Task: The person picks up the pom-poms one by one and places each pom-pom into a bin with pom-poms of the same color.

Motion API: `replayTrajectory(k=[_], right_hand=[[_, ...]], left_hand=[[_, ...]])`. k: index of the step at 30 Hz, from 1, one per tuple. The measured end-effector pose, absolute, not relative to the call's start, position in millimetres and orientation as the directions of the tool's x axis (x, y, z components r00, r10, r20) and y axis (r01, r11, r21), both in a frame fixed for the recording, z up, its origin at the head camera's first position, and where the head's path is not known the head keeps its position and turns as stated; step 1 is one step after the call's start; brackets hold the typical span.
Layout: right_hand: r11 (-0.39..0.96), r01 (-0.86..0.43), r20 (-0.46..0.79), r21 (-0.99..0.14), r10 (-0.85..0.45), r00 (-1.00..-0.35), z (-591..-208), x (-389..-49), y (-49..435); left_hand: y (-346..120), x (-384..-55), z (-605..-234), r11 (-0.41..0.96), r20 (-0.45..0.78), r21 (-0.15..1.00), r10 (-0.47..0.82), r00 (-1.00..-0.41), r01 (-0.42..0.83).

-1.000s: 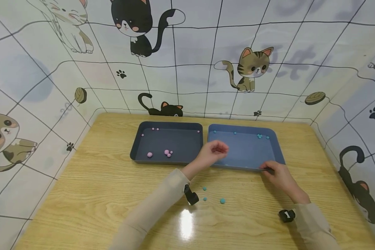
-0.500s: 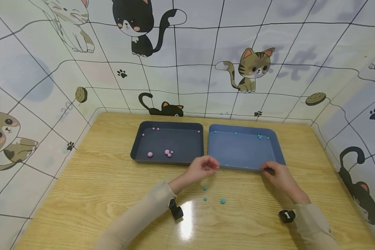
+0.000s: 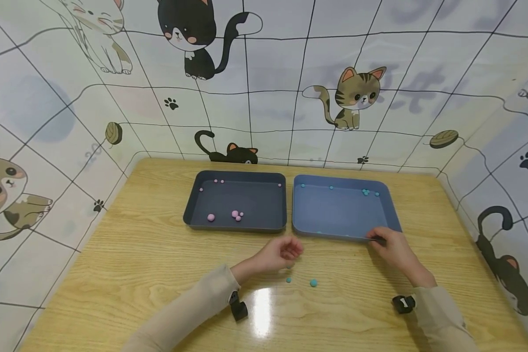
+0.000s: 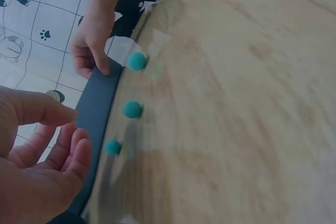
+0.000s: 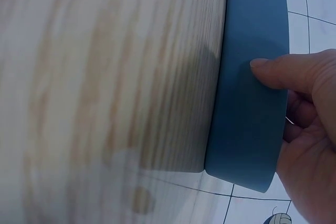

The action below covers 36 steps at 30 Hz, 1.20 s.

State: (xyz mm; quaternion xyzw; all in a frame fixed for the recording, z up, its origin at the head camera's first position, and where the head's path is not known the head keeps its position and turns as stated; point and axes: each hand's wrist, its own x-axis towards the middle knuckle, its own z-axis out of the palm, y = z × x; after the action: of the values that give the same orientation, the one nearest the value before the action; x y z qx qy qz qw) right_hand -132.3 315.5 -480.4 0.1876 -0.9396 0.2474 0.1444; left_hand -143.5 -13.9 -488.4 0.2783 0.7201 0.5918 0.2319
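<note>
My left hand (image 3: 278, 254) hovers over the table just in front of the trays, fingers loosely bent and the thumb apart from them, holding nothing. Close by lie three turquoise balls: a larger ball (image 3: 313, 283), a small ball (image 3: 288, 280), and another small one partly hidden by the hand in the head view. All three show in the left wrist view, the nearest ball (image 4: 113, 147) beside my fingers. My right hand (image 3: 393, 249) pinches the near wall of the blue tray (image 3: 334, 215), its thumb (image 5: 270, 72) pressed on the outer side. Several turquoise balls sit inside that tray.
Left of the blue tray stands a dark grey tray (image 3: 255, 200), with several pink balls (image 3: 210, 217) of different sizes in it. Both trays rest on the wooden table (image 3: 158, 274) near the back wall (image 3: 277, 112), which is printed with cats.
My left hand has drawn back from over the blue tray toward the person and slightly left, down to the loose turquoise balls. The right hand has kept its place on the tray.
</note>
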Motion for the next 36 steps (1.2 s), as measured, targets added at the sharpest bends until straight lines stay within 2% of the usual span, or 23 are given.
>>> replayTrajectory(k=[11,24,36], right_hand=[[0.803,-0.432,0.377,-0.410,-0.282,-0.882,-482.8,-131.9,316.2],[0.795,-0.446,0.395,-0.410,-0.286,-0.873,-483.3,-131.7,316.6],[0.795,-0.444,0.390,-0.413,-0.286,-0.875,-483.7,-131.9,316.2]], left_hand=[[-15.5,-136.9,-495.3,0.265,-0.062,0.950,0.678,-0.733,0.164],[-13.5,-134.4,-493.2,0.328,0.025,0.879,0.693,-0.721,0.346],[-14.5,-135.1,-496.0,0.302,0.053,0.884,0.694,-0.718,0.356]])
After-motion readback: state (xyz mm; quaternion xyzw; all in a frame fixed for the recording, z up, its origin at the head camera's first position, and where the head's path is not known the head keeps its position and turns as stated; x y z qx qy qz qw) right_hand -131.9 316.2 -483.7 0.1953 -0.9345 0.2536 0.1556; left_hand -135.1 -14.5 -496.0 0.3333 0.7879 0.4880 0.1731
